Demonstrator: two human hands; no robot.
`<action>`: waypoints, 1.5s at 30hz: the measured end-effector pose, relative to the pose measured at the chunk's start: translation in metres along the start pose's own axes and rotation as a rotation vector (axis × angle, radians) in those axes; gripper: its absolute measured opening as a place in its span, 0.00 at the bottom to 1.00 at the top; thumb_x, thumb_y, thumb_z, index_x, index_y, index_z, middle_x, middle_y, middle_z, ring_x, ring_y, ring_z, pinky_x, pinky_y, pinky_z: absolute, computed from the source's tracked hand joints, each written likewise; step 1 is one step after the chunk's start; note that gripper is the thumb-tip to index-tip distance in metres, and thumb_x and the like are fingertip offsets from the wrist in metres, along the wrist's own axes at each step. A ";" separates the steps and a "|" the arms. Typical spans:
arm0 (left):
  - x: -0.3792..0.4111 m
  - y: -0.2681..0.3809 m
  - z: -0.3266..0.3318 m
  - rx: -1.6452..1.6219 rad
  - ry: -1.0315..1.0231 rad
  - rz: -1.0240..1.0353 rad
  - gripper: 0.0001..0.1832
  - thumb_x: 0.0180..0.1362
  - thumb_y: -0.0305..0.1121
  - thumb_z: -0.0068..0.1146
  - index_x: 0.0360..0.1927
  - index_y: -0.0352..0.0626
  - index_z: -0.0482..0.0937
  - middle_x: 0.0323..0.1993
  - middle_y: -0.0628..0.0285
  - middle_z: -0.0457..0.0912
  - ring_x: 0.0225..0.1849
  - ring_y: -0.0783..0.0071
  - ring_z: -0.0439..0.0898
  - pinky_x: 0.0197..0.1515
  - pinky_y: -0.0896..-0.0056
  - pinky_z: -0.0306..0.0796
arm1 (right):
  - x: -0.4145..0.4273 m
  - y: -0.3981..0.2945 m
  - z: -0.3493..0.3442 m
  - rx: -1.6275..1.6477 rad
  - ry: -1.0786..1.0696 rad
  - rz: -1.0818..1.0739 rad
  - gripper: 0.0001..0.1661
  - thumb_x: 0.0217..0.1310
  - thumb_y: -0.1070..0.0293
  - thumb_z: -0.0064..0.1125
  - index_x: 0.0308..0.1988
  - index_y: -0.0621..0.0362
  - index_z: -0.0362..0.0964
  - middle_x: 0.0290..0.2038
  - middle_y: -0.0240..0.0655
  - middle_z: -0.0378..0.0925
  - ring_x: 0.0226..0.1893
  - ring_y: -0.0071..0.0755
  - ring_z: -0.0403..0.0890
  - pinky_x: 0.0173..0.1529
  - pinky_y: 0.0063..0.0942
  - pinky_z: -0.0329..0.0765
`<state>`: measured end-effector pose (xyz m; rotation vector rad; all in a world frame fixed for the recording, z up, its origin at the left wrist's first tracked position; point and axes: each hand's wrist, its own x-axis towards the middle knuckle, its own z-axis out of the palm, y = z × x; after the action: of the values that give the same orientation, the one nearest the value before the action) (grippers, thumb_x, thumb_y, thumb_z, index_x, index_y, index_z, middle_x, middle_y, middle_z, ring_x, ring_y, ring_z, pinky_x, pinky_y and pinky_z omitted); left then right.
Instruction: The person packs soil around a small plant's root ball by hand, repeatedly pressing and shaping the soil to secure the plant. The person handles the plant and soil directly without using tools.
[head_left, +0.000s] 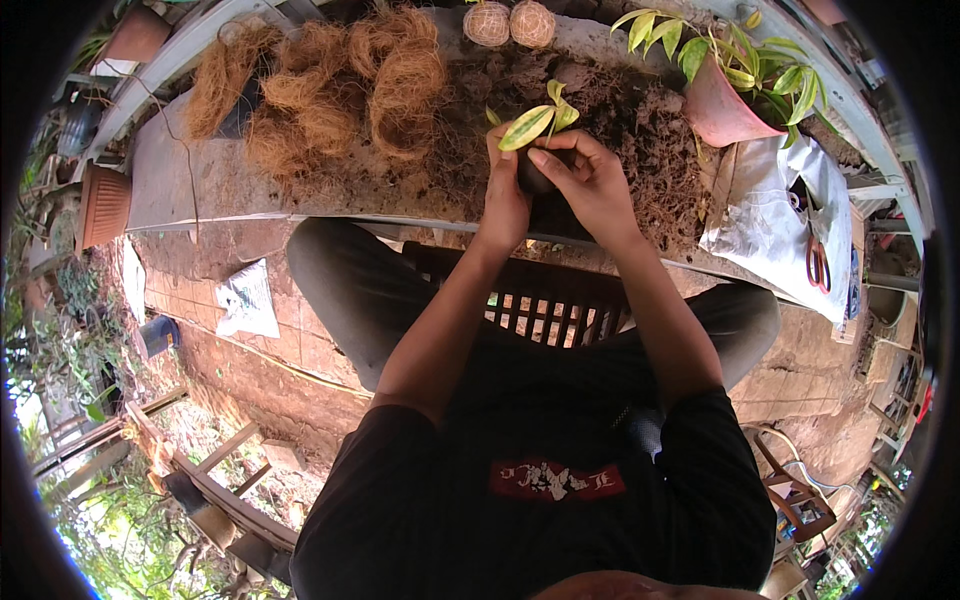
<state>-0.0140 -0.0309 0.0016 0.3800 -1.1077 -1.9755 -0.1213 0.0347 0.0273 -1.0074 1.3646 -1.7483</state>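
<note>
Over the table's near edge, my left hand (504, 195) and my right hand (596, 184) close together around a dark rounded lump (534, 177), which looks like soil. A small plant with yellow-green variegated leaves (528, 127) rises from between my fingers. My right thumb and fingertips press at the stem's base, while my left fingers cup the other side. The fingers hide much of the lump and any roots. Loose dark soil (622, 97) with fibres lies on the table beyond and beside my right hand.
Piles of brown coconut fibre (322, 90) lie left. Two string-wrapped balls (486, 24) sit at the far side. Right are a pink pot (724, 109) with a leafy plant and a white sack (757, 202) bearing scissors (817, 259). A terracotta planter (105, 206) stands at the left end.
</note>
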 end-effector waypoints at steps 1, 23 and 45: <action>0.000 0.001 0.000 -0.003 -0.021 0.020 0.21 0.78 0.45 0.31 0.68 0.48 0.60 0.60 0.59 0.72 0.62 0.67 0.74 0.66 0.59 0.69 | 0.001 0.003 -0.001 0.003 -0.013 -0.020 0.08 0.66 0.71 0.68 0.43 0.63 0.81 0.34 0.24 0.78 0.33 0.11 0.73 0.35 0.16 0.69; 0.003 -0.011 -0.014 0.322 0.076 0.102 0.17 0.78 0.40 0.40 0.65 0.50 0.58 0.60 0.59 0.68 0.61 0.70 0.72 0.62 0.63 0.71 | 0.000 -0.013 -0.007 -0.427 -0.039 -0.143 0.17 0.66 0.64 0.67 0.53 0.54 0.83 0.50 0.33 0.81 0.40 0.22 0.76 0.40 0.22 0.70; 0.000 0.003 -0.007 0.020 0.056 -0.070 0.15 0.77 0.42 0.43 0.60 0.48 0.70 0.43 0.66 0.78 0.35 0.80 0.78 0.29 0.76 0.71 | -0.001 -0.020 -0.007 -0.080 -0.122 0.054 0.13 0.71 0.71 0.61 0.50 0.64 0.82 0.45 0.33 0.78 0.39 0.20 0.79 0.35 0.23 0.80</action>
<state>-0.0088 -0.0355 -0.0002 0.4880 -1.0932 -2.0040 -0.1278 0.0425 0.0453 -1.0917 1.3807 -1.5774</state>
